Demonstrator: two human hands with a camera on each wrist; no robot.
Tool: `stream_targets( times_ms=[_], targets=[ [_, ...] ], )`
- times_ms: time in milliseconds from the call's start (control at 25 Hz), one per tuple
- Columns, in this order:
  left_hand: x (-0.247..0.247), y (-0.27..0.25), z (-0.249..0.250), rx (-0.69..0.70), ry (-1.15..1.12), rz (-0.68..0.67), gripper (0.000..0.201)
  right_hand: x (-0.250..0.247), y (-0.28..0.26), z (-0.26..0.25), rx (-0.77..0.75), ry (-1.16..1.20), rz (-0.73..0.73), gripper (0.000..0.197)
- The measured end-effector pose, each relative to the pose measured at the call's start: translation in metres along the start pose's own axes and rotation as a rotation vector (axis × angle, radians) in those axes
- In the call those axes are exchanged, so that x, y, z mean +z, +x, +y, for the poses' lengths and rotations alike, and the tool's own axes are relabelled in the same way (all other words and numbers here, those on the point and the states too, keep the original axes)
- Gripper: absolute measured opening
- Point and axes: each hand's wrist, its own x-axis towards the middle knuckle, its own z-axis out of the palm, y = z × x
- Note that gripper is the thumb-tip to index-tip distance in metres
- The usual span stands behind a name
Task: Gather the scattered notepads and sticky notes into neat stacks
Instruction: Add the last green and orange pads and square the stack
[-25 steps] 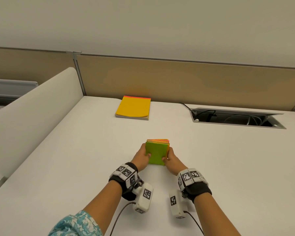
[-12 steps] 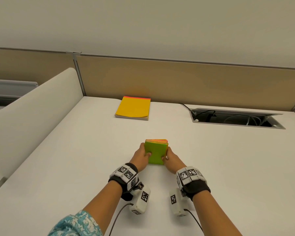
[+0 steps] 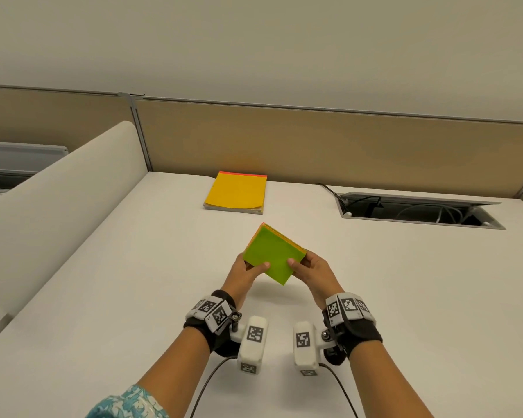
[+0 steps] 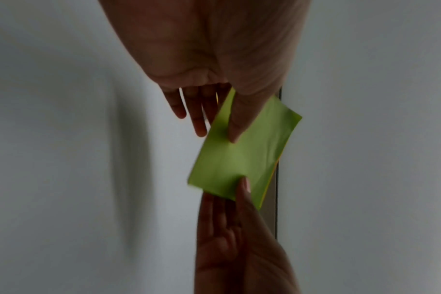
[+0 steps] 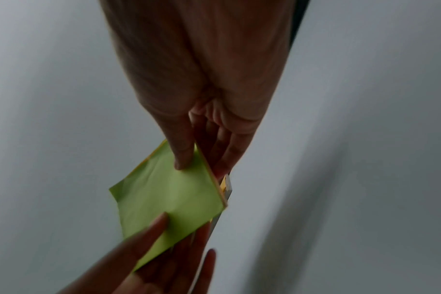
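While pinched by both hands, green-topped sticky-note stack [image 3: 272, 254], unlabelled.

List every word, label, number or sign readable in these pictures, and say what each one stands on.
No readable text anywhere.
Black-and-white square marker tags on the wristbands and white wrist camera housings: coded patterns, not words.
Green-topped sticky-note stack, pinched by the left hand and the right hand: top sheet blank.
Yellow notepad on the white desk: blank cover.
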Motion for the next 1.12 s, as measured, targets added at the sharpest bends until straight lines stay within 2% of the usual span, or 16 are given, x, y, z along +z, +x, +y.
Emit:
stream_targets(
  times_ms=[80,160,240,360,560,720,880,1120],
  targets=[
    [-0.010,0.004,0.005,0.035,0.021,0.034,0.041,-0.006,0.002,0.000,-0.034,-0.146,0.005,0.035],
    [-0.018,0.007,0.010,0.070,0.092,-0.032,0.044,-0.010,0.002,0.002,-0.058,-0.280,-0.006,0.032],
    [-0.019,0.008,0.013,0.120,0.205,-0.086,0.042,-0.010,0.001,0.004,-0.087,-0.361,-0.008,0.029],
    [-0.019,0.007,0.014,0.163,0.286,-0.072,0.036,-0.009,-0.001,0.004,-0.133,-0.431,0.012,0.026],
    [-0.022,0.005,0.001,0.166,0.426,-0.131,0.033,-0.010,-0.007,0.007,-0.096,-0.605,-0.056,0.031],
    [-0.021,0.005,0.003,0.180,0.452,-0.111,0.027,-0.011,-0.007,0.004,-0.101,-0.664,-0.030,0.024],
    [-0.024,0.004,0.004,0.190,0.499,-0.145,0.031,-0.011,-0.009,0.002,-0.083,-0.669,-0.065,0.024],
    [-0.021,0.005,0.003,0.178,0.542,-0.079,0.025,-0.013,-0.006,0.003,-0.080,-0.724,-0.030,0.021]
  ],
)
